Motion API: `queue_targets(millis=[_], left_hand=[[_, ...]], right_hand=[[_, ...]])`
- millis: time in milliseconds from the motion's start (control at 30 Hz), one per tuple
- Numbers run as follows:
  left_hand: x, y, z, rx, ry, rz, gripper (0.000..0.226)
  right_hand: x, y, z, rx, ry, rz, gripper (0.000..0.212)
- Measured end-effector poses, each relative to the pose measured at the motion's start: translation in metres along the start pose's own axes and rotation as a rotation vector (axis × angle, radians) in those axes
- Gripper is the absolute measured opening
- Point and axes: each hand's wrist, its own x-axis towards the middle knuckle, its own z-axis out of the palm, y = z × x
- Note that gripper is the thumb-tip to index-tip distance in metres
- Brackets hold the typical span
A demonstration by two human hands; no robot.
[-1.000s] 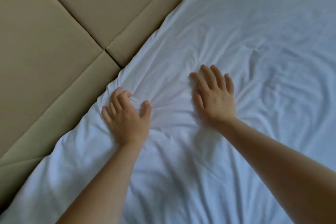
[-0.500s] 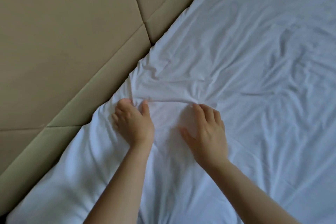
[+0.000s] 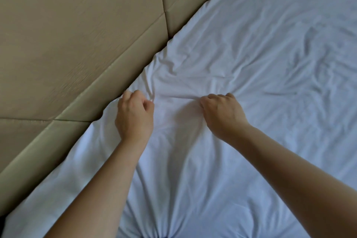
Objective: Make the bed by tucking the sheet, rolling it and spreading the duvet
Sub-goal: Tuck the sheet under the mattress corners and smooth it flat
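Left hand (image 3: pixel 133 116): fingers curled, pinching a bunch of the white wrinkled fabric sheet (image 3: pixel 251 44) at the thumb side. Right hand (image 3: pixel 222 116): fingers curled under, gripping the same sheet just beside it. A taut raised fold (image 3: pixel 177 96) runs between the two hands, and creases fan out from both grips. The sheet lies over the bed, its upper edge against the beige padded panelled headboard (image 3: pixel 77 35), touching it along the diagonal seam. The left hand sits near that edge; the right is further onto the bed.

Likely step: gathering the sheet at the head end to tuck or roll it.

Risks: an uneven pull from the two hands would skew the fold. Thin fabric may slip out of the pinch. Dragging towards the person could draw the edge away from the headboard and deepen the creases on the right.
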Motion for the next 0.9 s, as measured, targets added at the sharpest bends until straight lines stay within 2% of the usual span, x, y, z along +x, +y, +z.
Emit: queue_targets(millis=[33, 100, 167, 233, 300, 400, 500, 533, 667, 900], left_hand=[[-0.001, -0.003, 0.000, -0.015, 0.022, 0.005, 0.011], [-0.005, -0.010, 0.001, 0.029, 0.008, -0.046, 0.039], [-0.011, -0.016, 0.001, 0.008, -0.011, -0.184, 0.066], [-0.018, -0.025, 0.000, -0.076, 0.018, -0.286, 0.077], [-0.024, -0.034, -0.002, -0.116, 0.056, -0.343, 0.075], [-0.022, -0.046, -0.006, -0.080, 0.046, -0.389, 0.057], [-0.009, -0.053, -0.011, -0.057, -0.019, -0.329, 0.027], [-0.005, -0.053, -0.013, -0.013, -0.059, -0.278, 0.023], [0.006, -0.052, -0.024, 0.205, -0.150, -0.038, 0.027], [0.006, -0.066, -0.037, 0.209, 0.009, 0.049, 0.029]], right_hand=[[-0.002, 0.002, 0.001, 0.031, 0.016, -0.002, 0.033], [-0.006, 0.005, 0.001, 0.061, 0.053, -0.017, 0.036], [-0.007, 0.005, -0.003, 0.068, 0.072, -0.044, 0.036], [-0.008, 0.007, -0.003, 0.068, 0.091, -0.069, 0.037], [-0.009, 0.009, -0.004, 0.049, 0.103, -0.092, 0.037], [-0.012, 0.009, -0.006, 0.020, 0.118, -0.122, 0.038], [-0.013, 0.006, -0.006, -0.043, 0.139, -0.158, 0.042], [-0.013, 0.005, -0.006, -0.055, 0.143, -0.176, 0.042], [-0.011, 0.006, -0.007, -0.070, 0.137, -0.210, 0.041], [-0.018, 0.008, -0.014, -0.094, 0.136, -0.208, 0.040]])
